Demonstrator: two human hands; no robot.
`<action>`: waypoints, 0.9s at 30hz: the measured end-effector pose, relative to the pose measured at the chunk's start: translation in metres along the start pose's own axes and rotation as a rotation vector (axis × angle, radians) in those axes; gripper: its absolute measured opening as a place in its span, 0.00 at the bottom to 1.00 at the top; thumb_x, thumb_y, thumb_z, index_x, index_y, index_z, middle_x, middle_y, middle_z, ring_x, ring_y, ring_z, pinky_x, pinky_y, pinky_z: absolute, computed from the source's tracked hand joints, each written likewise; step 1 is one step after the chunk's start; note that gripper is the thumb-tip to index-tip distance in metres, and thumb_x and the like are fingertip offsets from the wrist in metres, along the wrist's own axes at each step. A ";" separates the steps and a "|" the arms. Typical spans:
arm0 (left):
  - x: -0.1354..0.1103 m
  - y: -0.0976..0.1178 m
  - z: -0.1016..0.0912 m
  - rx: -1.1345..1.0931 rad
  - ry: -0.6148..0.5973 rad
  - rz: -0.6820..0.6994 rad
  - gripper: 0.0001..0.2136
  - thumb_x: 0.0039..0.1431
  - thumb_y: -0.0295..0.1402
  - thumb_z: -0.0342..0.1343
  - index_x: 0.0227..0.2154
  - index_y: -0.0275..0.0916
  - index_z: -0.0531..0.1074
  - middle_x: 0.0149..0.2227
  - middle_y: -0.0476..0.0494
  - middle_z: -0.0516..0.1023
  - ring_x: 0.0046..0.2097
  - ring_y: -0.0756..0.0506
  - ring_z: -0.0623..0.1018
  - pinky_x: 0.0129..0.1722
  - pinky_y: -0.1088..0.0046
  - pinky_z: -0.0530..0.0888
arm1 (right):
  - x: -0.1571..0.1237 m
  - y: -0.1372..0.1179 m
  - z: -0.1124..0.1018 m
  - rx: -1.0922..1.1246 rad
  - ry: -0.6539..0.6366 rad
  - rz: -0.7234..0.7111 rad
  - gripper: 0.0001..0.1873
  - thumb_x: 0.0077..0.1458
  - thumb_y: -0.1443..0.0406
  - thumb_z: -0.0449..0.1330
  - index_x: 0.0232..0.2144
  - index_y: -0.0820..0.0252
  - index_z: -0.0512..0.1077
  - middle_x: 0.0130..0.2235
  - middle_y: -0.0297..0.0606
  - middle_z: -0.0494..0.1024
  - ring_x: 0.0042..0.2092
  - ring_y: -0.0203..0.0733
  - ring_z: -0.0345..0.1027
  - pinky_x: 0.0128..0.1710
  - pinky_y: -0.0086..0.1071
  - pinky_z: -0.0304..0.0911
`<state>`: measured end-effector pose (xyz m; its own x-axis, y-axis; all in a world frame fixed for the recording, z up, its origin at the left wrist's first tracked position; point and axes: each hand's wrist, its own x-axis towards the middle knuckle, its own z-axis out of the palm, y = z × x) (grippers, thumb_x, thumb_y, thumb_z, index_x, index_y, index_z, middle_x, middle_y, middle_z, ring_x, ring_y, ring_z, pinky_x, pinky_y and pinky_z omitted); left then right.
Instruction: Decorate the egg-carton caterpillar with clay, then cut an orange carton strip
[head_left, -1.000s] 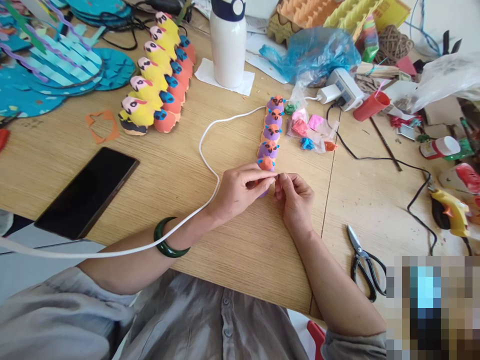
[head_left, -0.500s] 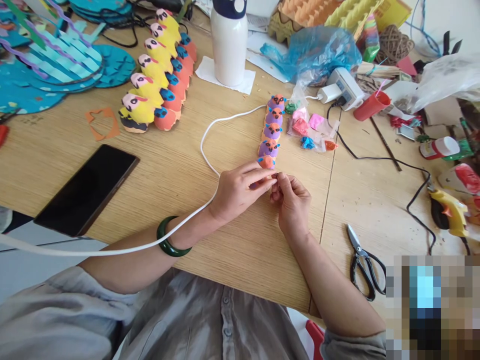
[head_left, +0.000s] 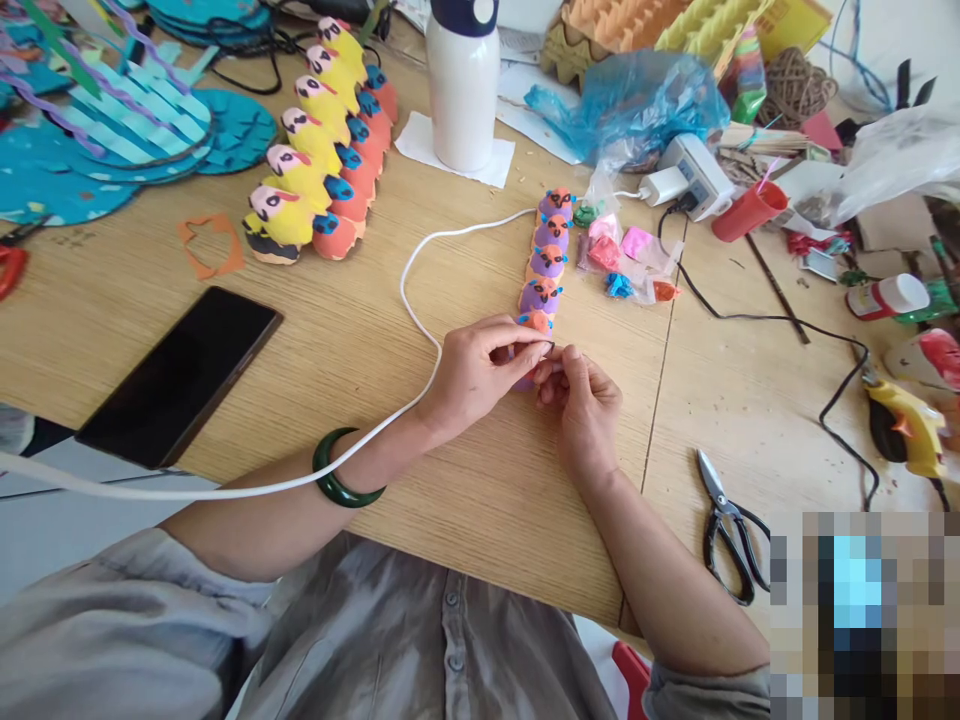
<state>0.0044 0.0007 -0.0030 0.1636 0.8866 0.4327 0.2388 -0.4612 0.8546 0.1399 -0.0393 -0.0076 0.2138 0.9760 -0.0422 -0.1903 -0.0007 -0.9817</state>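
Note:
My left hand (head_left: 474,378) pinches a tiny black piece (head_left: 551,345) between thumb and fingertips; its material is too small to tell. Right beside it, my right hand (head_left: 589,410) has its fingers curled and the thumb against the index finger; whatever it may hold is hidden. Just beyond both hands lies a row of purple and orange clay animal heads (head_left: 551,260) with blue ears and dark face marks. The near end of the row is partly covered by my left hand. Small bags of coloured clay (head_left: 606,250) lie to the right of the row.
A white cable (head_left: 405,285) crosses the table and passes over my left forearm. At left are a phone (head_left: 180,375) and yellow and orange painted egg-carton rows (head_left: 319,150). A white bottle (head_left: 463,100) stands at the back. Scissors (head_left: 726,520) lie at right, near a glue gun (head_left: 907,425).
My left fingers have drawn back slightly and closed in a pinch, and the black piece now shows at their tips. My right hand stays nearly in place.

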 end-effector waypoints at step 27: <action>0.001 0.002 -0.005 -0.111 -0.103 -0.074 0.05 0.63 0.31 0.62 0.35 0.39 0.82 0.32 0.48 0.83 0.32 0.51 0.77 0.33 0.76 0.73 | 0.006 -0.005 -0.010 -0.121 -0.006 -0.161 0.06 0.57 0.60 0.69 0.36 0.54 0.79 0.31 0.30 0.79 0.27 0.31 0.69 0.28 0.29 0.68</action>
<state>0.0002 0.0011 0.0006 0.2477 0.9069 0.3407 0.1473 -0.3828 0.9120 0.1522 -0.0352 -0.0054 0.2267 0.9667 0.1183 -0.0371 0.1300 -0.9908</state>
